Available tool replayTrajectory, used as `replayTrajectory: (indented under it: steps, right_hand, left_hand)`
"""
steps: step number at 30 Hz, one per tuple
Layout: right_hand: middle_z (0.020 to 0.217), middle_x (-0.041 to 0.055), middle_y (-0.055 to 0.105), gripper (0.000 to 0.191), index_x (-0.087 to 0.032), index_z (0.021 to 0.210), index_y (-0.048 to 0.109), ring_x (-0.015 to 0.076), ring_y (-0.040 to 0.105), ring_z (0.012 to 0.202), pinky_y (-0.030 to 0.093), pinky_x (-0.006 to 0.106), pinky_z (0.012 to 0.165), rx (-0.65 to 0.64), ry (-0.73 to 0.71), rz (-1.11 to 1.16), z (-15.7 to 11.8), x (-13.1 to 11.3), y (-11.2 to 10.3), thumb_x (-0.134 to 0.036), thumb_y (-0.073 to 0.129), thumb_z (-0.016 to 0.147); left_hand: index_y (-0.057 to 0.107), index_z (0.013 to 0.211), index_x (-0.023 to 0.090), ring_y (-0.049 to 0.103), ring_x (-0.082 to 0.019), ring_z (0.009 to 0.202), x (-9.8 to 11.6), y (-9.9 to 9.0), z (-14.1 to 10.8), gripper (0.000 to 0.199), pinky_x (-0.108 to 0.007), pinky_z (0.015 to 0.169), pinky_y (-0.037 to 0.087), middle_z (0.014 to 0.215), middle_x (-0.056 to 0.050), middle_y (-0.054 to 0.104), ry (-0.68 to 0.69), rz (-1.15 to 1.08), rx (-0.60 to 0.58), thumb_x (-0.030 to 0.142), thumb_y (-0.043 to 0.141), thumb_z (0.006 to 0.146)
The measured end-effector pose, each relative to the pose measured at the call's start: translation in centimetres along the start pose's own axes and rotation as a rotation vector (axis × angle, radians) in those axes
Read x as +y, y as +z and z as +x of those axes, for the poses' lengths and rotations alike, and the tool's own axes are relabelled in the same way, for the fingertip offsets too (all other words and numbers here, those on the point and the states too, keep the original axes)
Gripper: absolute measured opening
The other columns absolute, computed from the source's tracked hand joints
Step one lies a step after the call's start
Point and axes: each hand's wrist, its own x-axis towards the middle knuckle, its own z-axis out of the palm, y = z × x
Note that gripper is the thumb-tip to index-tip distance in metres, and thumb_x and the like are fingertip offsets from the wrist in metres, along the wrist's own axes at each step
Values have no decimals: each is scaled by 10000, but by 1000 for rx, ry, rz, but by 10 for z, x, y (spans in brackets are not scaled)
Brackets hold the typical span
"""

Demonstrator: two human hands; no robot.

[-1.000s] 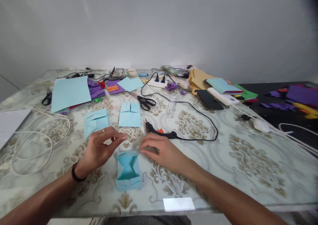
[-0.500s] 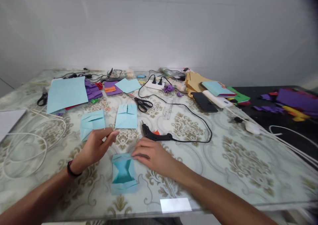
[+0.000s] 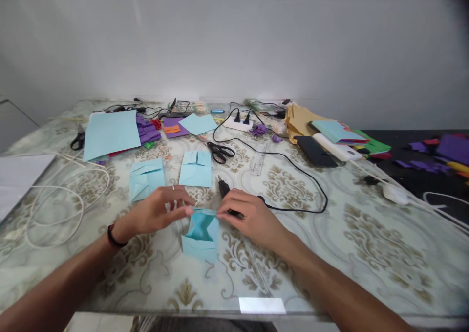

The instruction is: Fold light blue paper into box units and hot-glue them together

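A folded light-blue paper piece (image 3: 200, 246) lies near the table's front, its middle opened into a pocket. My left hand (image 3: 163, 210) has its thumb at the top left corner of the paper, fingers apart. My right hand (image 3: 249, 217) pinches the top right corner. Beneath and behind the right hand is a black glue gun (image 3: 223, 187), mostly covered, its nozzle showing. Two more folded blue papers, one at left (image 3: 147, 178) and one in the middle (image 3: 196, 169), lie farther back.
Black-handled scissors (image 3: 220, 152), a clear ruler (image 3: 258, 160) and a power strip (image 3: 238, 124) lie behind the hands. A phone (image 3: 315, 152) is at right. White cable (image 3: 78, 219) loops at left; a black cord curves at right.
Both hands have come to the top edge of the folded blue paper, the right now pinching its corner. The paper appears farther from the table's front edge, and the view has shifted slightly.
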Motion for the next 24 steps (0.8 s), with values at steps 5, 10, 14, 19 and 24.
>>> replayTrajectory:
  steps: [5,10,14,19,24]
  right_hand:
    - [899,38,770,121,-219,883,746,189,697,798,515,323,780,-27,107,56,0,-2,1,-226,668,977]
    - [874,10,773,98,-224,866,738,171,693,774,497,290,743,-37,179,113,1,-7,-2,-213,687,949]
    - [864,20,742,159,-217,856,699,177,674,777,486,292,736,60,223,46,5,-4,-23,-239,609,985]
    - [997,54,717,124,-221,925,685,235,671,955,487,341,856,-36,323,-167,2,11,-53,-294,600,977]
    - [1248,83,620,385,-231,1203,640,272,640,1128,494,343,906,-327,441,-238,-7,27,-50,-179,701,826]
  left_hand:
    - [674,1127,203,631,-130,642,-3,18,-2,203,-261,647,540,939,-28,690,-33,161,19,253,676,930]
    - [632,951,200,576,-118,609,-6,25,-2,192,-226,583,458,795,22,631,-216,185,64,76,572,818]
    - [613,1017,201,572,-132,642,-5,24,-3,216,-255,624,459,812,19,620,-289,194,32,114,579,822]
    - [567,915,203,566,-145,699,-5,28,-4,211,-277,669,461,863,5,607,-236,197,39,49,539,772]
    - [511,884,213,647,-164,889,-4,29,-4,183,-309,812,511,1083,-43,674,-139,100,147,36,499,838]
